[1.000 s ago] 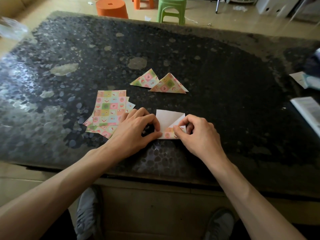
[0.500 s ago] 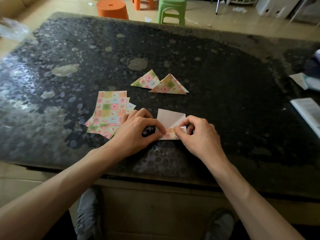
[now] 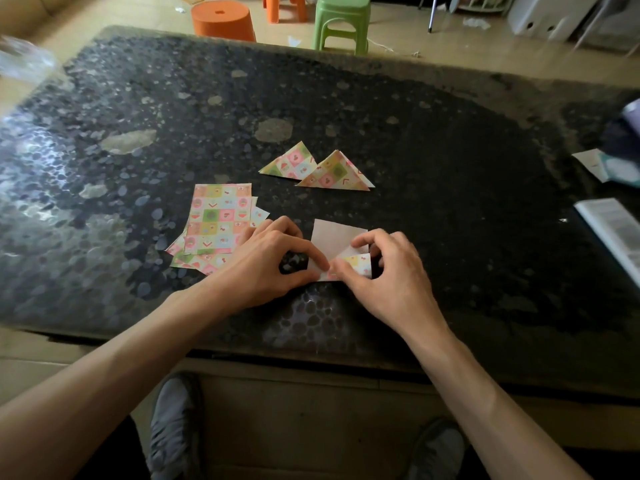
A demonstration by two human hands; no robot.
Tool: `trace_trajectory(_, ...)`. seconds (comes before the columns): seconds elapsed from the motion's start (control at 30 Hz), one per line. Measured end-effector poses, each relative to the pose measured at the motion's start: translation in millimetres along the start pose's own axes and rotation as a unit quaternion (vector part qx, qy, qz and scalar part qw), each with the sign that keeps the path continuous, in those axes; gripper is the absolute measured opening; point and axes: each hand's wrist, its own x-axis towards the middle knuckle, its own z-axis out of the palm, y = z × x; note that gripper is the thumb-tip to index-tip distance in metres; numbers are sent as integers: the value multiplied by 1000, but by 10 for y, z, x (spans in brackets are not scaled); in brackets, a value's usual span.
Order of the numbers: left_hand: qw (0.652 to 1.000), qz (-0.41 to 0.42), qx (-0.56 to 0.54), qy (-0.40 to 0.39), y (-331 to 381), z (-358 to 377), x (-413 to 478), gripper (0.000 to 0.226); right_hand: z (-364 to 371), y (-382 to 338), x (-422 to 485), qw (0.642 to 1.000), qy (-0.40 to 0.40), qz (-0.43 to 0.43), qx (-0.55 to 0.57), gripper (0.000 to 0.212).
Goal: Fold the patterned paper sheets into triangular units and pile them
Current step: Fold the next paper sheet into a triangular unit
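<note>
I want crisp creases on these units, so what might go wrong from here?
Both the left hand and right hand pinch the half-folded sheet only at its near edge; the free far part may swing, skewing the crease. The left hand lies beside the stack of unfolded sheets and might nudge it.

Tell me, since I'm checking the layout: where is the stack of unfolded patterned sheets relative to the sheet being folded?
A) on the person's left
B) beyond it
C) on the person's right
A: the stack of unfolded sheets lies beside the left hand, left of the sheet being folded.
</note>
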Motion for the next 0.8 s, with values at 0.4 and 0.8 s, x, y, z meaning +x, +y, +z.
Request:
trace_trajectory(0.4, 1000, -7, 5, -28, 21, -38, 0, 18, 184, 22, -76, 996, 27, -33, -81, 73)
trace_trajectory(0.8, 999, -14, -19, -24, 39, -50, -21, 14, 205, -11, -87, 994, 32, -32, -97, 77)
